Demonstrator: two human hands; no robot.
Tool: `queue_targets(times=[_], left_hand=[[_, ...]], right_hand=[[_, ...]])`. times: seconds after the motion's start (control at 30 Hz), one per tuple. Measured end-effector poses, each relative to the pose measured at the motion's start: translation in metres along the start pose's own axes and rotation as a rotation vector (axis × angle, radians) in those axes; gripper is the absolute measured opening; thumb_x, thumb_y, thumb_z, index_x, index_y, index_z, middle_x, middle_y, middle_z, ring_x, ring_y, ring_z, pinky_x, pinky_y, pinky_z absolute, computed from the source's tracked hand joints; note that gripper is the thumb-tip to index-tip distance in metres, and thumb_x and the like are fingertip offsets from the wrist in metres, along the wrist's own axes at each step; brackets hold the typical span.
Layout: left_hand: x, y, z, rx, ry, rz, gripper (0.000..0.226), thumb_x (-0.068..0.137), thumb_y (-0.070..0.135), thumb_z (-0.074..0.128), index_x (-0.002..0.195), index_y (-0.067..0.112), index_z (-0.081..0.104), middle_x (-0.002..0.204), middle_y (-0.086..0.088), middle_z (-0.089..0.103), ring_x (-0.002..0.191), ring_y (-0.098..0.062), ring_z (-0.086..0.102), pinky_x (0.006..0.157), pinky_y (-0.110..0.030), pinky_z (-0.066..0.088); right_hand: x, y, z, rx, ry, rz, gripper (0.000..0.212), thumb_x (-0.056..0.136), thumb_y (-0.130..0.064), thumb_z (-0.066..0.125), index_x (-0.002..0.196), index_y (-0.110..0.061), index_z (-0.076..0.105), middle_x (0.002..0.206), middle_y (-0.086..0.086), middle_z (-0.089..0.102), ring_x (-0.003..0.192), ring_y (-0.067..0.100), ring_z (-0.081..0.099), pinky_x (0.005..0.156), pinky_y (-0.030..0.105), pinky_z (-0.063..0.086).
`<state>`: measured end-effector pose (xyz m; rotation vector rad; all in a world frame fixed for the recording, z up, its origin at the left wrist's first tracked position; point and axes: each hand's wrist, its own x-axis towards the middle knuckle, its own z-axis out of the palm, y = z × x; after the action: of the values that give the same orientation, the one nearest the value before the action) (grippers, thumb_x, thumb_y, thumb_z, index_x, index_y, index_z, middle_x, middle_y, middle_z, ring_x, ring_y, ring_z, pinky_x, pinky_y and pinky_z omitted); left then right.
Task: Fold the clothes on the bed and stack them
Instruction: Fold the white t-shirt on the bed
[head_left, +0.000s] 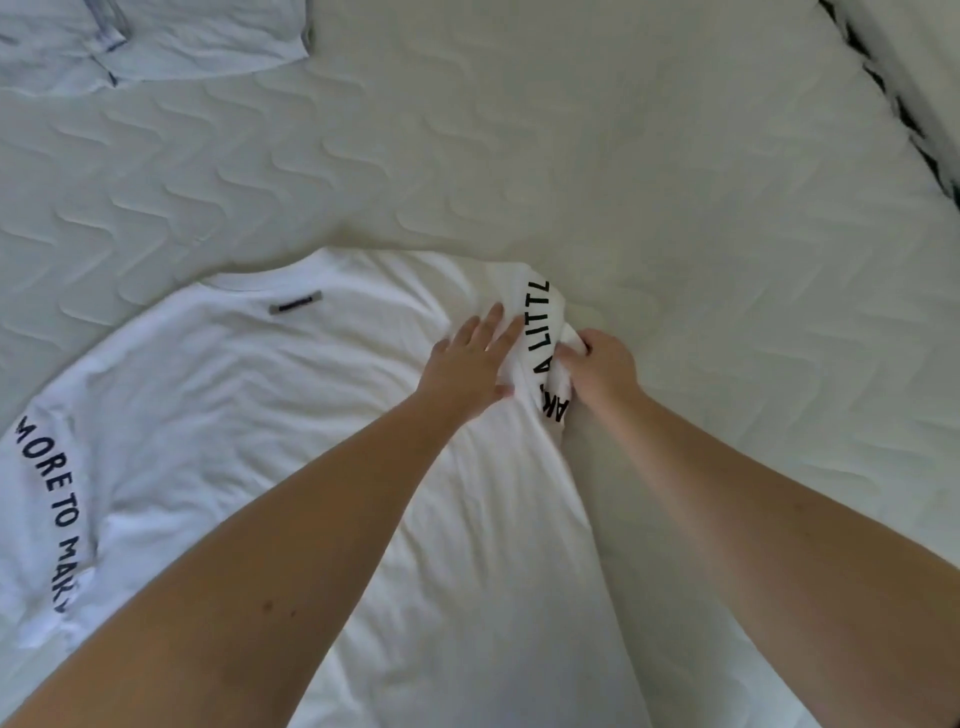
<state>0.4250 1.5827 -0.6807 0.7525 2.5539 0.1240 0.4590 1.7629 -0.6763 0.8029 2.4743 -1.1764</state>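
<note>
While we look down past our forearms, the broad white quilted mattress (649, 156) fills the view as the only thing holding anything: on it lie two garments, well apart. Its cover is soft and padded, stitched in rows of wavy chevron shapes, and a dark patterned strip runs along its far right edge.

Spread flat across the near left of it is the large white cotton T-shirt with black block lettering on both sleeves (270, 415), back side up, a small grey woven tag below the neckline. Its cloth is thin and lightly creased, with shallow wrinkles fanning out from the shoulder. We can read "MORE TO MAK" on the left sleeve, which lies flat at the left edge of the view. The right sleeve, lettered "A LITTL", is bunched and turned over onto the body of the shirt.

At the far left corner we see part of a pale blue garment with grey seam trim (156, 41), lying flat and cut off by the frame.

Our left hand (470, 364) presses flat on the shirt just beside the folded sleeve, fingers straight and spread, palm down. Our right hand (600, 371) has its fingers curled around the bunched sleeve fabric, gripping it at the shirt's right edge, knuckles up
</note>
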Motion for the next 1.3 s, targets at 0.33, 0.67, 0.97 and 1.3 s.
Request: queue_targets(times=[0.33,0.67,0.97,1.3], left_hand=[[0.002,0.005,0.004,-0.043,-0.012,-0.080,0.103,0.090,0.045,0.062,0.152,0.028,-0.019,0.164,-0.002,-0.003,0.150,-0.022,0.006,0.118,-0.045,0.023],[0.077,0.051,-0.057,0.147,0.015,0.135,0.048,0.100,0.034,0.043,0.147,0.026,0.036,0.150,-0.004,0.038,0.140,-0.023,0.031,0.118,-0.045,0.012],[0.113,0.071,-0.098,0.574,-0.362,0.227,0.024,0.083,0.041,0.069,0.101,0.029,0.061,0.108,0.001,0.049,0.113,-0.024,0.044,0.100,-0.041,0.031],[0.098,0.037,-0.083,0.150,-0.064,0.234,0.032,0.092,0.048,0.056,0.086,0.021,0.040,0.065,0.006,0.045,0.064,-0.025,0.050,0.058,-0.031,0.032]], right_hand=[[-0.052,0.079,-0.033,0.167,0.137,-0.023,0.007,0.090,-0.020,0.065,0.086,-0.020,0.060,0.080,-0.002,0.062,0.073,0.014,0.055,0.059,0.008,0.036],[-0.040,0.046,-0.035,0.222,-0.164,0.130,0.024,0.084,-0.038,0.072,0.084,-0.018,0.059,0.073,-0.001,0.061,0.064,0.015,0.054,0.057,0.029,0.038],[-0.032,0.046,-0.050,0.040,-0.045,0.027,0.013,0.080,-0.009,0.063,0.075,-0.014,0.052,0.065,-0.002,0.051,0.059,0.016,0.046,0.044,0.020,0.029],[-0.044,0.059,-0.057,0.290,-0.190,0.097,0.027,0.089,-0.052,0.060,0.097,-0.027,0.066,0.092,-0.001,0.070,0.088,0.020,0.065,0.080,0.035,0.050]])
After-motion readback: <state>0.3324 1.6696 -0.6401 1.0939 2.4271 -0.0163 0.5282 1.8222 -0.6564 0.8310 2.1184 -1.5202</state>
